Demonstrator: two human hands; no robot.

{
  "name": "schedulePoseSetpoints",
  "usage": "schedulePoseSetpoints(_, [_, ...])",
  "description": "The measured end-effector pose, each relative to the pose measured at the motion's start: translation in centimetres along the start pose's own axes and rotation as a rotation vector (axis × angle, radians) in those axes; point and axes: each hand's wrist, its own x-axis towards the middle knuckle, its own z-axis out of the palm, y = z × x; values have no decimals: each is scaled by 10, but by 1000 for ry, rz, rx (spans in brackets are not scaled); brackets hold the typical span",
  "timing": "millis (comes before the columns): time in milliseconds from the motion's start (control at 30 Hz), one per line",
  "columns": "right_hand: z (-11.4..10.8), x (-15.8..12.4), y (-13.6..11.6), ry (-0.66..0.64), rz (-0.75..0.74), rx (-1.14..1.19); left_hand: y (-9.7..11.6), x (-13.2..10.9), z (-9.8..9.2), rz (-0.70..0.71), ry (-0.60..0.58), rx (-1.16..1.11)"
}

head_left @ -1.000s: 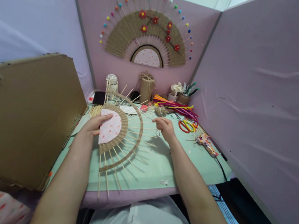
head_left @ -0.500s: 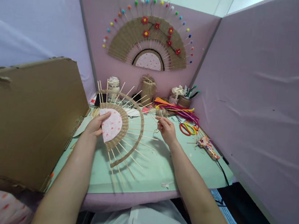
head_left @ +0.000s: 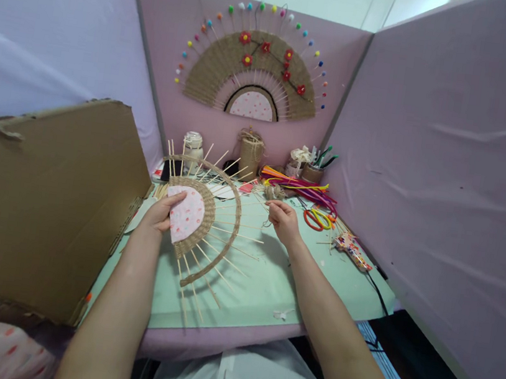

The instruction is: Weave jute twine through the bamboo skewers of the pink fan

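Observation:
My left hand grips a half-round woven fan by its flat side, thumb on the pink dotted centre patch. Thin wooden sticks radiate from the woven inner band, and a narrow outer band of twine crosses them. To the right of the stick tips, my right hand is closed in a pinch on a thin strand of twine, part of which dangles below the fingers. Just behind that hand lies a small ball of twine.
A finished fan with red flowers hangs on the back panel. Below it stand a jar, a large twine spool and a pen cup. Pipe cleaners, scissors and a glue gun lie right; cardboard stands left.
The fan has shifted slightly left and turned a little in my left hand. My right hand has barely moved and stays pinched.

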Motion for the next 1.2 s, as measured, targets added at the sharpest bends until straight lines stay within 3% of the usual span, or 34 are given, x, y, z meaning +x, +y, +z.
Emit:
schedulePoseSetpoints(200, [2, -2, 7, -56, 9, -27, -2, -4, 6, 27, -37, -37])
schedulePoseSetpoints(500, [15, -17, 0, -278, 143, -317, -13, -6, 15, 82, -81, -47])
schedulePoseSetpoints(733, [10, -14, 4, -243, 114, -297, -11, -8, 17, 101, -60, -84])
schedulePoseSetpoints(900, [9, -13, 1, -218, 110, -147, -12, -7, 18, 136, -44, -138])
schedulePoseSetpoints(1033, [10, -12, 0, -254, 33, -140, -14, -8, 19, 196, -52, -152])
schedulePoseSetpoints(1200, [11, -11, 0, -288, -8, -68, -16, -10, 18, 156, -92, -120])
